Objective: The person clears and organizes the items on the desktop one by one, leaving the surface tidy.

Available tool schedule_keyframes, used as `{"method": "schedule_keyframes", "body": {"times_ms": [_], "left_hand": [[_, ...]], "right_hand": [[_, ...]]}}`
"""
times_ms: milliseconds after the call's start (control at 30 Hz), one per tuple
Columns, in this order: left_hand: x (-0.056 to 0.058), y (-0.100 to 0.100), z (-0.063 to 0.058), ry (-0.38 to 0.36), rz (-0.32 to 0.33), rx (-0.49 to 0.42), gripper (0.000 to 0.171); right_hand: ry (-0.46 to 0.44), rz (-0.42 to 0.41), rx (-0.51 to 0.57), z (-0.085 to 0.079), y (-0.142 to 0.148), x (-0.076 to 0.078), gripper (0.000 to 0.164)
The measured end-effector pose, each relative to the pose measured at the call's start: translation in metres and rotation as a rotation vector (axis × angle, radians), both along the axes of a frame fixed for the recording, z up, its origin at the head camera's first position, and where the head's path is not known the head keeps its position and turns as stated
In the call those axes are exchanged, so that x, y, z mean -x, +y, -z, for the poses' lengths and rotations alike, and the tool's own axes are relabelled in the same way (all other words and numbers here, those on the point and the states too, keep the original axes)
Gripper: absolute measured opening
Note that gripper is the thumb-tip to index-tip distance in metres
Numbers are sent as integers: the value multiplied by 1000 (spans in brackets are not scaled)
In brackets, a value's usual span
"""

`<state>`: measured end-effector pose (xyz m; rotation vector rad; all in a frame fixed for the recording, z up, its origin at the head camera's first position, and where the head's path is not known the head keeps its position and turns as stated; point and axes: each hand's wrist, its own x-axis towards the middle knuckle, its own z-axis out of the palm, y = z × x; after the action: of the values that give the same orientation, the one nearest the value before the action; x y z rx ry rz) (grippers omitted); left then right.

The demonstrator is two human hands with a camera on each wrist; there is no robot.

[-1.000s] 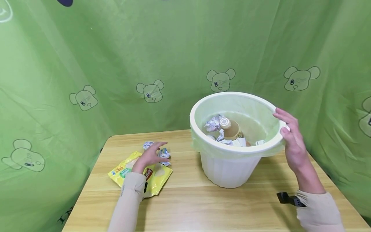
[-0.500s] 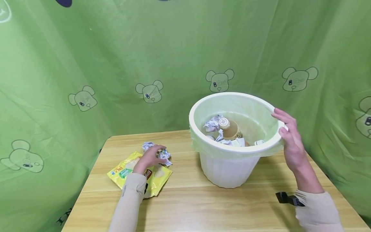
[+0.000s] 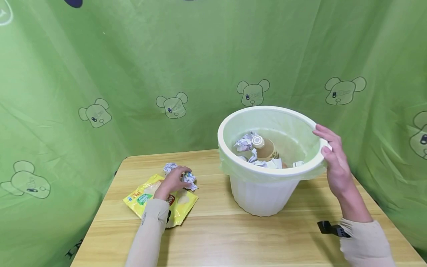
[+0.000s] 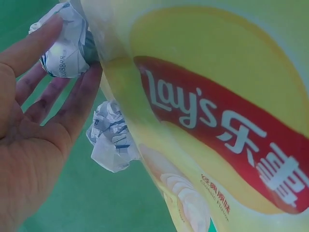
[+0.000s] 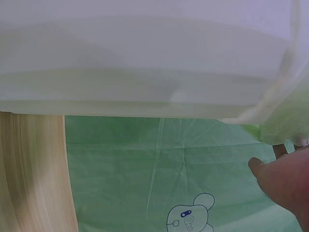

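On the left of the table, my left hand (image 3: 172, 183) holds a crumpled paper ball (image 3: 189, 178) between thumb and fingers. The left wrist view has the printed paper ball (image 4: 65, 48) up against the fingers. A second crumpled paper ball (image 3: 169, 167) lies just behind that hand. Under the wrist is a yellow Lay's chip bag (image 3: 182, 213), partly covered by the arm. My right hand (image 3: 337, 167) grips the right rim of a white trash bin (image 3: 263, 196), which is tilted and lined with a pale green bag.
Inside the bin are a capped bottle (image 3: 265, 150), crumpled paper (image 3: 244, 142) and other scraps. A wooden table (image 3: 213, 241) carries everything. Behind it hangs a green curtain (image 3: 207, 55) with mouse-head prints. A black strap (image 3: 328, 228) sticks out at the right wrist.
My left hand has lowered a little, and its thumb and fingers have closed onto the paper ball. The right hand and the bin stay where they were.
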<state>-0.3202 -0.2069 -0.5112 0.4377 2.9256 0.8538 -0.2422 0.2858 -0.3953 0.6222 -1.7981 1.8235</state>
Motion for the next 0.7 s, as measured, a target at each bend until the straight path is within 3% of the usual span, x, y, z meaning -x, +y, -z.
{"method": "schedule_keyframes", "body": {"times_ms": [300, 700], "left_hand": [[1, 1, -14, 53, 10, -70, 54], [4, 7, -62, 150, 18, -228, 57]], "right_hand": [[-11, -1, 4, -1, 0, -1, 48], [-10, 1, -30, -2, 0, -3, 48]]}}
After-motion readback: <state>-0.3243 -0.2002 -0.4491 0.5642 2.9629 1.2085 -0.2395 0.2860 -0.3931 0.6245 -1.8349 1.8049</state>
